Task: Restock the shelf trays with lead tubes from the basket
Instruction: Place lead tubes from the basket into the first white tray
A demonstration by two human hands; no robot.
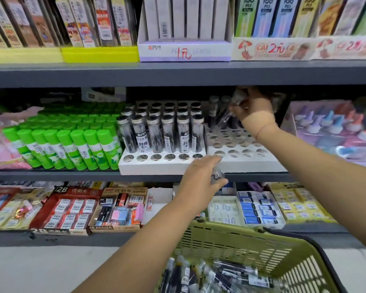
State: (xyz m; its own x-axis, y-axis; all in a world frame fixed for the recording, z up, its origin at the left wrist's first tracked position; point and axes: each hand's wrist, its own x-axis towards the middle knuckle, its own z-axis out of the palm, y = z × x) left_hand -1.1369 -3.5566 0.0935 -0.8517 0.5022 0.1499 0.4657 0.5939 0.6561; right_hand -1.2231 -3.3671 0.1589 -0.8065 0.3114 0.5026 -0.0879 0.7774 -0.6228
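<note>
Head cam view: the left hand (201, 182) is up at the front lip of the middle shelf. Its fingers are curled round a small clear plastic tube with dark leads inside (217, 176), and the tube pokes out past the fingers right in front of where the two trays meet. The left white foam tray with round holes (161, 167) has its back rows packed with upright silver-capped lead tubes (169, 132), while its front row of holes is open. The right white foam tray (254, 163) is mostly open holes, with just a few standing tubes (218, 102) at its back left corner. The right hand (251, 111) reaches in deep under the upper shelf, above that tray's back rows, and grips a tilted clear tube (228, 115) with the lower end angled down toward the holes. It's pretty blurry there, so I can't tell if it's one tube or a couple, or whether the tip touches the tray. At the bottom of the frame the olive-green slotted plastic basket (251, 246) sits below both arms, with a heap of loose lead tubes (224, 275) lying flat in it. Bright green glue sticks (72, 149) stand just left of the trays.
</note>
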